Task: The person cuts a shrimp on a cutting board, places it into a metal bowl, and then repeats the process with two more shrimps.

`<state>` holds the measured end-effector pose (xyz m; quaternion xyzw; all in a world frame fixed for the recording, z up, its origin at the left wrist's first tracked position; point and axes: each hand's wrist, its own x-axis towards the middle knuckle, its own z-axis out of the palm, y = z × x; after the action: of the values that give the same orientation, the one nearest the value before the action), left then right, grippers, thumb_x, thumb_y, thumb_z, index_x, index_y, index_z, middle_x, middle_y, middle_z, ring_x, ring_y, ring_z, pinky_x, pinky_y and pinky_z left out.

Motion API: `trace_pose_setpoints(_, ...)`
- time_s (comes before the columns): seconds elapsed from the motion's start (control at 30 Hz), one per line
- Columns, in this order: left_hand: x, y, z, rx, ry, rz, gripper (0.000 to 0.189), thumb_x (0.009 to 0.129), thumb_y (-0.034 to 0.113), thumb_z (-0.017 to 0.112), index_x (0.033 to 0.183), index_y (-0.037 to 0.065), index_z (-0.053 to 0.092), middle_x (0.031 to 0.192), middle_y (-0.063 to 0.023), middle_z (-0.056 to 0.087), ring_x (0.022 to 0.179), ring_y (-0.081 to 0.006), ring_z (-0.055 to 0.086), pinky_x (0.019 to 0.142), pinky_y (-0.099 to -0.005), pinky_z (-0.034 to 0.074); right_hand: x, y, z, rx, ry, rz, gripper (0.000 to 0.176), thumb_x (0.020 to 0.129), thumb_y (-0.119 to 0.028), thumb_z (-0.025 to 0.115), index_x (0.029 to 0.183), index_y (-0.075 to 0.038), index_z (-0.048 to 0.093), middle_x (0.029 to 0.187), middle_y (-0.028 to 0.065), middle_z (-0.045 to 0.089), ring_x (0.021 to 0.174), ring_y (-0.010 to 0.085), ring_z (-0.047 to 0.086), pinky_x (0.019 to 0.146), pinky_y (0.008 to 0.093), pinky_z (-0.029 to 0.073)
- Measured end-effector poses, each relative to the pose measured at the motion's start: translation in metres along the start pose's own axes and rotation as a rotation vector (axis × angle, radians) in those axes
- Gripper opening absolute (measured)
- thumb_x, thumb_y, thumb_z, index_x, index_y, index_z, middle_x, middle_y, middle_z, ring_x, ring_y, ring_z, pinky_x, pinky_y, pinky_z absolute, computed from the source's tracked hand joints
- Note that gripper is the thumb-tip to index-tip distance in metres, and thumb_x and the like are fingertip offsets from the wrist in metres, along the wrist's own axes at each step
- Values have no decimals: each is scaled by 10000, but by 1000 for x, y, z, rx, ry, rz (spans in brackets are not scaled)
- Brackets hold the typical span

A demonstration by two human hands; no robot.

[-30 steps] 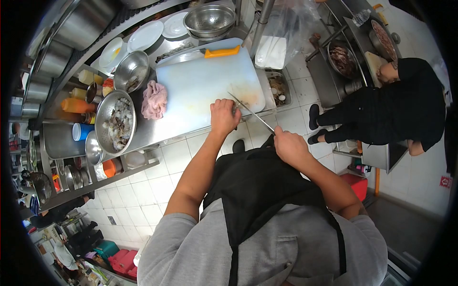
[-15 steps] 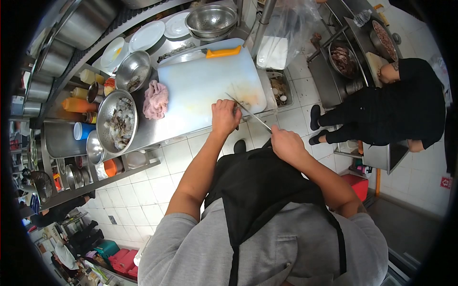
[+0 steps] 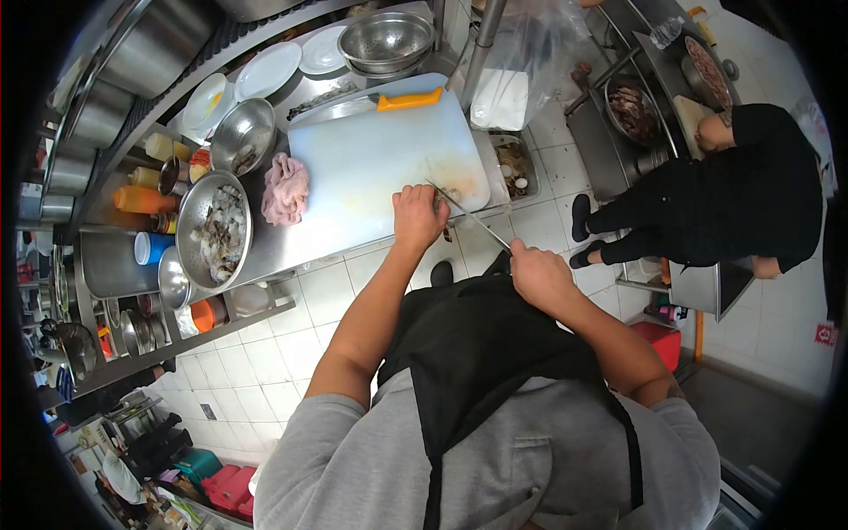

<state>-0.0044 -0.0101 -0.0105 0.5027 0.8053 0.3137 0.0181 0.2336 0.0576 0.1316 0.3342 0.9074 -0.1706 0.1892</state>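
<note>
Below, pale tiled floor surrounds the steel counter.

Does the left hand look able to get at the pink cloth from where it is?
Probably yes: the left hand is at the near edge of the cutting board, and nothing seems to stand between it and the pink cloth, which lies uncovered beside the board.

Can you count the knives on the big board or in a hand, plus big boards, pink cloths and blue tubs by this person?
Knives: 2 (orange-handled knife, held knife)
Big boards: 1 (board)
Pink cloths: 1 (cloth)
Blue tubs: 1 (tub)
Total: 5
</note>
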Motion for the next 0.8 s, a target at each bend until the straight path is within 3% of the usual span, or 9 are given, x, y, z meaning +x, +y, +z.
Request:
trace_pose_setpoints(0.27, -1, 1, -4, -11, -21, 0, 192, 825, 198, 703, 955, 65, 654, 929, -98, 654, 958, -304, 571, 864, -449, 400, 17, -5, 5, 27, 28, -10, 141, 934, -79, 507, 1044, 2, 541, 894, 248, 715, 829, 443, 722, 737, 544, 571)
trace_pose_setpoints(0.37, 4, 3, -6, -73, 60, 97, 201, 820, 194, 699, 971, 67, 656, 940, -94, 656, 971, -301, 569, 868, -447, 403, 5, -4, -12, 47, 20, 18, 137, 944, -87, 501, 1045, -1, 537, 899, 253, 715, 835, 446, 722, 740, 548, 569)
trace_pose_setpoints(0.8, 9, 4, 4, 6, 1, 49, 192, 841, 204, 720, 949, 59, 656, 943, -103, 664, 943, -318, 580, 848, -456, 406, 12, 3, 8, 41, 1, 10, 156, 933, -79, 505, 1068, -3, 532, 912, 262, 714, 848, 448, 723, 757, 547, 568)
